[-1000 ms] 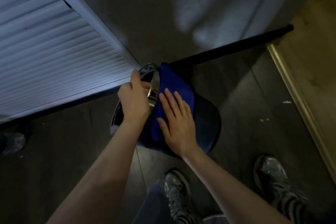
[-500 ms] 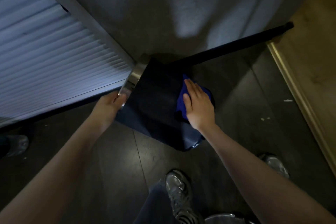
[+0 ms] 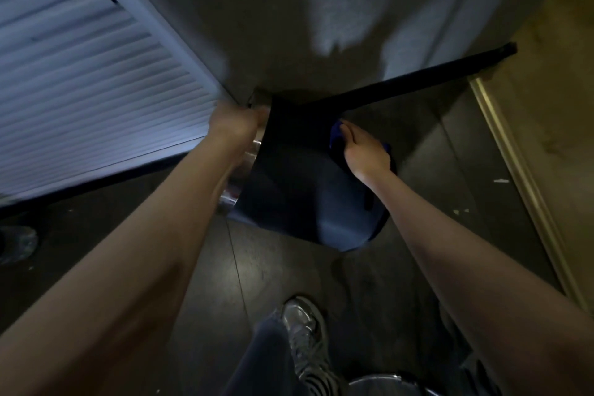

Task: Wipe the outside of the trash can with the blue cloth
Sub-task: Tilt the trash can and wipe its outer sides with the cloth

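Trash can tilted, my left hand gripping its metal rim, right hand flat, pressing the blue cloth on its side; next I'd wipe toward the base.

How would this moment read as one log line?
left hand: grips trash can rim | right hand: presses blue cloth on can's side | can tilted

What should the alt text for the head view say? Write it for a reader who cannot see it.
Seen from above, a person's right hand presses a blue cloth against the dark side of a tilted trash can, while the left hand grips its metal rim. Below are a dark floor and a silver shoe.
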Demonstrator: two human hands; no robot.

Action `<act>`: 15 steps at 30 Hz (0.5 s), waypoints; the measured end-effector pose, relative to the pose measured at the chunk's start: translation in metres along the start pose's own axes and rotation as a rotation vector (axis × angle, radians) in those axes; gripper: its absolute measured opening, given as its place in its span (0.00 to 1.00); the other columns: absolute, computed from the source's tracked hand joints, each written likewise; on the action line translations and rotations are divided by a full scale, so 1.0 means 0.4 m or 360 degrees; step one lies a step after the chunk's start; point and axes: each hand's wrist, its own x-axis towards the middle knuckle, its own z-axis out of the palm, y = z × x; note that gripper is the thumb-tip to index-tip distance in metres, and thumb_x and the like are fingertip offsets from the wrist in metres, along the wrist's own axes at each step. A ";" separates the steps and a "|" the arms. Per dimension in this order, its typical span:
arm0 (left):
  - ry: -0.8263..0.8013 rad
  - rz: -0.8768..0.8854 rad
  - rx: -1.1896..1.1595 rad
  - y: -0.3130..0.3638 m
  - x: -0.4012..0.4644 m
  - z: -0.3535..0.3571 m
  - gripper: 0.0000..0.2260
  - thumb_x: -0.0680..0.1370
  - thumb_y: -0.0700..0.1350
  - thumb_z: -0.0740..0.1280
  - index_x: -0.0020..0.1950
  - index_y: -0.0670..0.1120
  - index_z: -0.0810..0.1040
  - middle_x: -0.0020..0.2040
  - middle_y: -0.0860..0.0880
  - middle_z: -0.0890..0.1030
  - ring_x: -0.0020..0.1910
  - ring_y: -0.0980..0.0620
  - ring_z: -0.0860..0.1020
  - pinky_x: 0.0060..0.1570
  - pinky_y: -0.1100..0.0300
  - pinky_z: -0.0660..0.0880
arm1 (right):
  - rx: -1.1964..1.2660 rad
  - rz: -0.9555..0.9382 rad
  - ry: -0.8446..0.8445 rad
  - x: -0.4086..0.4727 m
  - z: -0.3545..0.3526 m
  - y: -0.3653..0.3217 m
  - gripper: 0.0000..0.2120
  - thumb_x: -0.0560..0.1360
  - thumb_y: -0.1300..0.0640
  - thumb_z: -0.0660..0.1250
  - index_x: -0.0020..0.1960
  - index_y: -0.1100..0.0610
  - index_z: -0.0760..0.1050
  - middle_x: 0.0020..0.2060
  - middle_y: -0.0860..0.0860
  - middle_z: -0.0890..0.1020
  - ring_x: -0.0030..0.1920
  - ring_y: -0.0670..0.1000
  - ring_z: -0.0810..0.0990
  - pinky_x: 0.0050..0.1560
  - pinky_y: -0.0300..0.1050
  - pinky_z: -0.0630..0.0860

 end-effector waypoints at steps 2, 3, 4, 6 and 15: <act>0.0021 -0.0029 -0.0031 0.006 0.009 0.005 0.16 0.72 0.44 0.68 0.56 0.36 0.76 0.51 0.35 0.79 0.48 0.42 0.77 0.46 0.51 0.74 | -0.0007 0.0022 -0.0027 0.004 -0.005 -0.008 0.19 0.81 0.49 0.48 0.69 0.51 0.66 0.68 0.52 0.71 0.68 0.55 0.68 0.66 0.46 0.63; 0.0031 -0.0052 -0.0044 0.011 0.009 0.008 0.12 0.72 0.44 0.68 0.52 0.38 0.77 0.47 0.38 0.79 0.47 0.42 0.77 0.45 0.51 0.74 | -0.0009 0.0023 -0.0018 0.005 -0.007 -0.012 0.19 0.81 0.49 0.48 0.69 0.50 0.66 0.68 0.52 0.72 0.68 0.55 0.68 0.66 0.46 0.63; 0.0047 -0.0063 -0.0052 0.015 0.012 0.012 0.09 0.71 0.44 0.68 0.48 0.41 0.77 0.44 0.40 0.78 0.47 0.42 0.78 0.44 0.51 0.74 | -0.0011 0.0016 0.0007 0.003 -0.007 -0.018 0.19 0.81 0.49 0.48 0.68 0.50 0.66 0.68 0.52 0.72 0.68 0.55 0.69 0.66 0.46 0.63; 0.0064 -0.0084 -0.0095 0.022 0.017 0.019 0.09 0.70 0.45 0.68 0.47 0.42 0.75 0.45 0.41 0.79 0.48 0.41 0.79 0.46 0.49 0.77 | -0.0018 -0.0033 0.0089 -0.007 -0.002 -0.032 0.19 0.81 0.50 0.48 0.68 0.51 0.66 0.67 0.52 0.72 0.67 0.54 0.69 0.66 0.46 0.63; -0.0005 -0.0182 -0.0215 0.049 0.010 0.035 0.17 0.73 0.44 0.68 0.59 0.38 0.76 0.50 0.42 0.80 0.50 0.44 0.79 0.54 0.53 0.76 | -0.0176 -0.0229 0.0353 -0.055 0.026 -0.129 0.19 0.81 0.54 0.48 0.70 0.54 0.64 0.69 0.51 0.71 0.69 0.52 0.67 0.66 0.47 0.61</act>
